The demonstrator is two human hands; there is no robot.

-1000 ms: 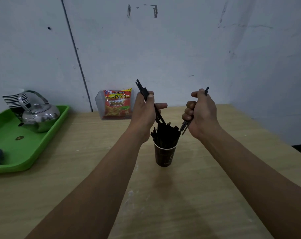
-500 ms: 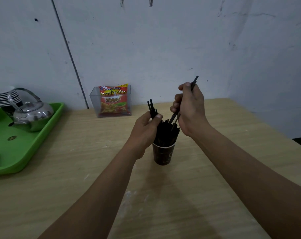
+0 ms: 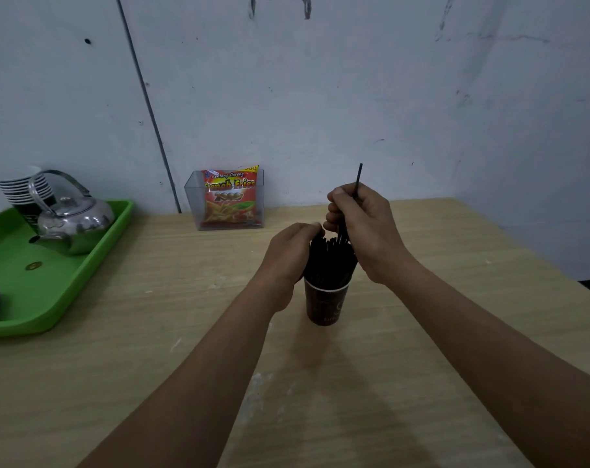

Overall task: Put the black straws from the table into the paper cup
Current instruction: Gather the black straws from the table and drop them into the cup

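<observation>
A dark brown paper cup (image 3: 325,305) stands upright in the middle of the wooden table, packed with several black straws (image 3: 329,261) that stick out of its rim. My left hand (image 3: 288,255) curls against the left side of the bundle, fingertips on the straw tops. My right hand (image 3: 363,228) is closed around a single black straw (image 3: 358,179); its upper end pokes up above my fist and its lower end reaches into the bundle. No loose straws show on the table.
A green tray (image 3: 50,309) at the left carries a steel kettle (image 3: 72,221) and a stack of paper cups (image 3: 22,190). A clear box with a red snack bag (image 3: 229,199) stands against the wall. The table's right edge (image 3: 530,251) runs diagonally.
My left hand has come down from above the cup, its straws sunk into the bundle. My right hand has shifted toward the cup and stood its straw upright.
</observation>
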